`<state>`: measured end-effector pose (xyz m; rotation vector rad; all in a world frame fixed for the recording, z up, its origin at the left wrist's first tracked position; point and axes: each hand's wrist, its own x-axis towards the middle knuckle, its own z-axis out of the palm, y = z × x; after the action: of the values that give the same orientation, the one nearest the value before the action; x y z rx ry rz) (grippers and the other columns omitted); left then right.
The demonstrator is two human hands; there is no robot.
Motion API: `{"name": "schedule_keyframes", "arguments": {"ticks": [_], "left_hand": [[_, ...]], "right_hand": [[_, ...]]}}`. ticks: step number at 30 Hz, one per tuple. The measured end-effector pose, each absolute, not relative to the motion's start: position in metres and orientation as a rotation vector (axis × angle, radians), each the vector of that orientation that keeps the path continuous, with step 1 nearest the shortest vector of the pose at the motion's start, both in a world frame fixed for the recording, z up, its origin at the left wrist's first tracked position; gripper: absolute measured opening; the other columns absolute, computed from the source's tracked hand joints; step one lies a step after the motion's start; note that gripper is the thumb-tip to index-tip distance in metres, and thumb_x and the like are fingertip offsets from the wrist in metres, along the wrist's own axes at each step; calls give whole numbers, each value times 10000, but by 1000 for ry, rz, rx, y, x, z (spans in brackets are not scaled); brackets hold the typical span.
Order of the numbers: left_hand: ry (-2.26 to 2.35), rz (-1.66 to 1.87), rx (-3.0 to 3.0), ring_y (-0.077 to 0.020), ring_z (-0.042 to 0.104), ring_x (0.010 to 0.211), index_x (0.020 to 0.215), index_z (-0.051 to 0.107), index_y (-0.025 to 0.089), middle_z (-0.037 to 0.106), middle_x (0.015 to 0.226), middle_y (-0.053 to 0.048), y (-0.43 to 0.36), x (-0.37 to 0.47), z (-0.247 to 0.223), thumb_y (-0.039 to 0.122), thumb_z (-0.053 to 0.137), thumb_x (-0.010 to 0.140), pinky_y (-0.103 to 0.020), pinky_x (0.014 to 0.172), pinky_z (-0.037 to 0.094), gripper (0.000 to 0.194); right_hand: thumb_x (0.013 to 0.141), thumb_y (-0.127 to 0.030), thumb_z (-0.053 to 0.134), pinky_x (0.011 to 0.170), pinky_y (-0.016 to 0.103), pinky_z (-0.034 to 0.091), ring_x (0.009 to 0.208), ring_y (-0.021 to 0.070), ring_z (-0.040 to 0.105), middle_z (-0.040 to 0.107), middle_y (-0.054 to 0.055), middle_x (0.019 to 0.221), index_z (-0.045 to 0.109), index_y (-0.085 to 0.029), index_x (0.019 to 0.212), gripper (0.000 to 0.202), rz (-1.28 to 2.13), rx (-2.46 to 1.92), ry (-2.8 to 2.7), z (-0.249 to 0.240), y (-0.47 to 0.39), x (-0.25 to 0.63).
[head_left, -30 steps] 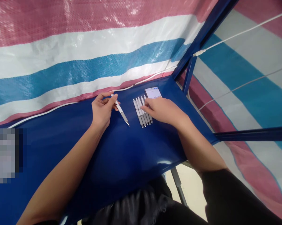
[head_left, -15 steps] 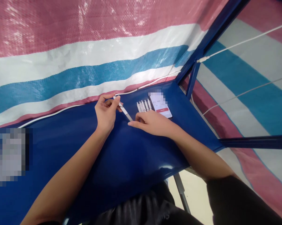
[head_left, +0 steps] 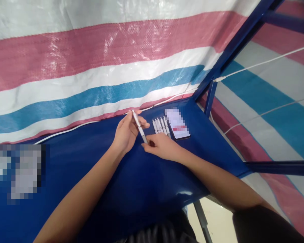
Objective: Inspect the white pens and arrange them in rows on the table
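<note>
A white pen with a grey grip (head_left: 139, 126) is held slanting between my two hands, above the blue table. My left hand (head_left: 127, 131) pinches its upper end with the thumb, the other fingers stretched out behind it. The thumb and fingers of my right hand (head_left: 160, 145) are closed on the grey lower end. Several similar white pens (head_left: 160, 125) lie side by side on the table just beyond my right hand, their lower ends partly hidden by it. Right of them lies a phone (head_left: 177, 125) with a lit, partly blurred screen.
The blue table (head_left: 111, 195) meets a striped plastic sheet (head_left: 91, 77) at the back, with a white cable along the edge. A blue metal frame (head_left: 210, 98) rises at the right corner. A pixelated object (head_left: 27, 172) lies at the left.
The view has shifted, so the table sits lower in the picture. The pen is now steeper, and my left fingers are more spread. My right hand now closes round the pen's lower end.
</note>
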<state>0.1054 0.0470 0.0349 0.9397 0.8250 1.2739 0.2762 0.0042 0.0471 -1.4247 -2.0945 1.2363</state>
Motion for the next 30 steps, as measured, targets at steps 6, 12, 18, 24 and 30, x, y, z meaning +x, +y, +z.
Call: {"name": "schedule_keyframes", "arguments": {"ticks": [6,12,18,24,30], "left_hand": [[796,1335,1018,-182,758,725,983,733,217,725,768,-13,51,98,41,629,745,1017,-367,811,679,414],[1039,1468,1078,-189,794,743,925,763,175,825,858,-71,55,96,35,576,868,929,-336,737,667,414],[1087,1507,968,-140,764,691,891,793,164,828,850,-68,61,88,30,485,925,883,-249,647,640,347],[1051,1587,831,-137,781,707,852,794,162,795,771,-31,63,88,31,412,990,807,-252,735,669,321],[1076,1595,789,-133,779,684,918,755,172,803,776,-22,63,90,28,389,993,800,-251,724,662,343]], "right_hand": [[1097,-459,502,587,295,284,556,118,383,406,-51,598,374,-237,667,500,1556,-1211,-2028,57,10,284],[1111,-391,590,645,332,250,696,189,578,679,61,798,567,-209,793,368,611,-1663,-2396,62,14,291],[1171,-540,420,695,305,399,690,174,604,662,21,742,577,-223,800,512,901,-1337,-2018,56,26,306],[964,-747,713,669,318,464,667,165,599,712,20,882,623,-238,993,518,880,-1209,-1667,38,35,308],[1038,-684,644,642,321,442,633,169,577,670,0,746,631,-238,920,462,941,-1217,-1765,35,36,310]]}}
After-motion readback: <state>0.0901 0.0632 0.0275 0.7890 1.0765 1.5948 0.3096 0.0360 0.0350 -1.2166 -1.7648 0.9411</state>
